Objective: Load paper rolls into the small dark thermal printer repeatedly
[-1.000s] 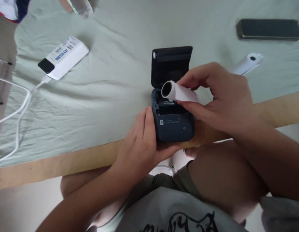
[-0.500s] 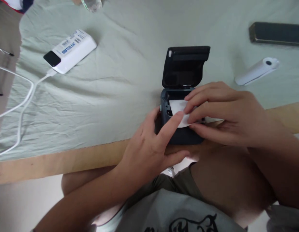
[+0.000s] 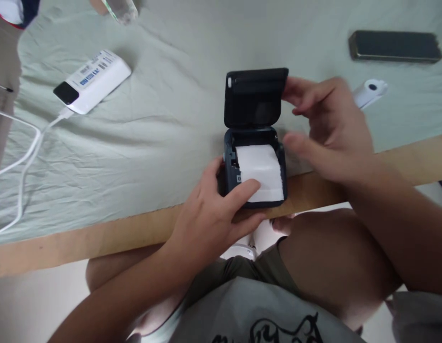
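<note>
A small dark portable printer (image 3: 228, 190) rests at the table's front edge with its black lid (image 3: 256, 97) standing up. White paper (image 3: 262, 166) lies in its compartment, and the free end hangs over the front part. My left hand (image 3: 217, 205) grips the printer's left side, its thumb pressing on the paper's lower left edge. At the lid's right edge is my right hand (image 3: 331, 124), slightly blurred. Its fingertips meet the lid, partly hidden behind it, and its thumb is spread away near the printer's right side.
Behind my right hand lies a white paper roll (image 3: 371, 90), partly covered. A dark oblong case (image 3: 396, 46) sits farther back. On the left are a white power bank (image 3: 94, 81) and its cable (image 3: 35, 143). A clear object (image 3: 123, 9) is at the top edge.
My right hand has left the paper and moved up to the lid's right edge. The paper now lies flatter and reaches farther over the printer's front. My left hand still holds the printer.
</note>
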Demonstrator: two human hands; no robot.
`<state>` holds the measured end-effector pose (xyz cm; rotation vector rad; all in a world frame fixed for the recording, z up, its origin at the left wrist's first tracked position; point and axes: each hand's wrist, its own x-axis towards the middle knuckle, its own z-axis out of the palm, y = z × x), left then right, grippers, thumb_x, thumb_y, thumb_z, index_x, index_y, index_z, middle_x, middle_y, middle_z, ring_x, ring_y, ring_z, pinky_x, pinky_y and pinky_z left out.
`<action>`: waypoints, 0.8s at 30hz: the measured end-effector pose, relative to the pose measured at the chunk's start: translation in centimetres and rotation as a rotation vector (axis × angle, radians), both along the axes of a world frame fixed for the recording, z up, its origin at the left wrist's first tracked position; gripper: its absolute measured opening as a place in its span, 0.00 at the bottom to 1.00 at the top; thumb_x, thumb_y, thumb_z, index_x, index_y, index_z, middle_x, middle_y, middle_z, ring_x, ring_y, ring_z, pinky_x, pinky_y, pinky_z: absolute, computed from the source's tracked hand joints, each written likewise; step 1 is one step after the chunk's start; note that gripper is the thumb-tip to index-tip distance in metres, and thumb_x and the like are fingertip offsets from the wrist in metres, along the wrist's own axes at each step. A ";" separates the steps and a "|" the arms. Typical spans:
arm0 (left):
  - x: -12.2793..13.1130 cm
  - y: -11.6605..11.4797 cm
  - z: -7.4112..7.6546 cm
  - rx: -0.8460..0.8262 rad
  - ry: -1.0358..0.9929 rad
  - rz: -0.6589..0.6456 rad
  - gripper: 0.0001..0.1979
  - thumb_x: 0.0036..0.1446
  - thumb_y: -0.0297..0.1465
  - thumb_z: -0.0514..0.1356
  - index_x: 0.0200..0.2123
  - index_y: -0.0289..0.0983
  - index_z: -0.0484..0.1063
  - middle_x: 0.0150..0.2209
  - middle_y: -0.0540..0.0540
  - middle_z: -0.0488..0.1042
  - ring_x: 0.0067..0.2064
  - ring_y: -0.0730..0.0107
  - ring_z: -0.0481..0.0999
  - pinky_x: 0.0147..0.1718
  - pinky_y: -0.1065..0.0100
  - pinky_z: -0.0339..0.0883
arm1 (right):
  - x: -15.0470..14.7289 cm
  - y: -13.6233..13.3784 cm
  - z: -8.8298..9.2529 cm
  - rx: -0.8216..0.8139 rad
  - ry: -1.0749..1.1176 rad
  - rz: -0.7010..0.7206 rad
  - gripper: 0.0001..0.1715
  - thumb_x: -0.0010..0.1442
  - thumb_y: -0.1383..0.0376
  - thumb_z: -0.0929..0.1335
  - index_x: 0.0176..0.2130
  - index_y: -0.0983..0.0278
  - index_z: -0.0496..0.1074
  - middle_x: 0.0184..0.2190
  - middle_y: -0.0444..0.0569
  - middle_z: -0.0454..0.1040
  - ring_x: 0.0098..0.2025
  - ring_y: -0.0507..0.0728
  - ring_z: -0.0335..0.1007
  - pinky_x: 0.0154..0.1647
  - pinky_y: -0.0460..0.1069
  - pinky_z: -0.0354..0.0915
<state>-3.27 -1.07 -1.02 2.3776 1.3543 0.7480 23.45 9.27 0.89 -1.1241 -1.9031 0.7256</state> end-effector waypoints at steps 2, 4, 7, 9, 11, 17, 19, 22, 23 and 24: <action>0.0 0.0 0.1 -0.007 -0.001 0.000 0.23 0.72 0.44 0.74 0.65 0.51 0.76 0.73 0.33 0.64 0.69 0.36 0.79 0.59 0.41 0.85 | 0.0 -0.2 0.4 0.095 0.129 -0.047 0.21 0.74 0.44 0.72 0.47 0.53 0.64 0.57 0.51 0.81 0.65 0.64 0.82 0.72 0.66 0.75; 0.0 0.0 0.1 0.001 -0.003 -0.002 0.24 0.72 0.43 0.75 0.65 0.51 0.75 0.74 0.33 0.63 0.69 0.36 0.80 0.59 0.41 0.85 | -0.2 -0.6 0.8 0.115 0.121 -0.085 0.15 0.77 0.48 0.71 0.46 0.53 0.65 0.50 0.48 0.81 0.59 0.63 0.84 0.67 0.64 0.77; 0.0 -0.1 -0.2 0.033 -0.014 -0.001 0.28 0.70 0.42 0.77 0.66 0.52 0.71 0.74 0.33 0.63 0.69 0.37 0.81 0.59 0.43 0.85 | -0.5 -0.9 0.7 0.017 -0.032 0.002 0.14 0.74 0.51 0.73 0.52 0.53 0.70 0.60 0.50 0.83 0.66 0.64 0.81 0.68 0.64 0.78; 0.0 -0.1 -0.6 0.051 -0.035 0.002 0.32 0.70 0.43 0.77 0.69 0.52 0.67 0.74 0.33 0.65 0.70 0.37 0.81 0.60 0.43 0.85 | -0.5 -0.7 0.2 -0.063 -0.104 0.082 0.21 0.73 0.48 0.73 0.59 0.54 0.72 0.65 0.51 0.81 0.69 0.65 0.80 0.67 0.64 0.79; 0.1 -0.1 -0.8 0.058 -0.055 0.018 0.38 0.70 0.46 0.76 0.74 0.50 0.62 0.74 0.30 0.66 0.71 0.36 0.80 0.62 0.42 0.84 | -0.4 -0.4 -0.2 -0.145 -0.141 0.125 0.25 0.74 0.47 0.72 0.63 0.54 0.73 0.68 0.51 0.80 0.67 0.64 0.80 0.65 0.63 0.81; -0.2 -0.1 -0.4 0.039 0.018 0.030 0.45 0.74 0.54 0.70 0.81 0.42 0.57 0.74 0.24 0.69 0.70 0.33 0.82 0.62 0.41 0.85 | 0.2 -0.1 0.3 -0.231 -0.158 0.167 0.28 0.70 0.46 0.74 0.63 0.51 0.74 0.66 0.47 0.80 0.62 0.64 0.82 0.57 0.60 0.84; -0.5 0.0 0.0 0.017 0.045 0.005 0.43 0.75 0.54 0.69 0.81 0.42 0.58 0.75 0.23 0.69 0.69 0.32 0.82 0.60 0.42 0.86 | 0.2 -0.2 0.6 -0.233 -0.162 0.169 0.27 0.69 0.46 0.74 0.63 0.50 0.75 0.65 0.46 0.81 0.62 0.64 0.82 0.55 0.59 0.84; -0.7 0.1 0.4 0.006 0.039 0.000 0.41 0.75 0.52 0.69 0.80 0.43 0.59 0.75 0.25 0.69 0.69 0.34 0.83 0.60 0.42 0.86 | 0.3 -0.3 0.9 -0.221 -0.180 0.162 0.27 0.70 0.47 0.74 0.63 0.50 0.75 0.65 0.47 0.80 0.65 0.66 0.80 0.55 0.59 0.85; -0.7 0.2 0.5 0.007 0.036 0.002 0.41 0.75 0.51 0.69 0.79 0.43 0.59 0.75 0.26 0.70 0.70 0.35 0.83 0.61 0.43 0.86 | 0.4 -0.3 0.9 -0.213 -0.194 0.165 0.27 0.70 0.46 0.74 0.63 0.50 0.75 0.65 0.47 0.79 0.67 0.66 0.80 0.56 0.59 0.85; -0.7 0.2 0.6 0.004 0.038 0.005 0.40 0.75 0.50 0.70 0.79 0.43 0.59 0.75 0.26 0.70 0.70 0.36 0.83 0.61 0.43 0.86 | 0.5 -0.2 1.0 -0.203 -0.209 0.169 0.28 0.70 0.45 0.75 0.64 0.50 0.75 0.66 0.47 0.79 0.68 0.67 0.79 0.57 0.60 0.85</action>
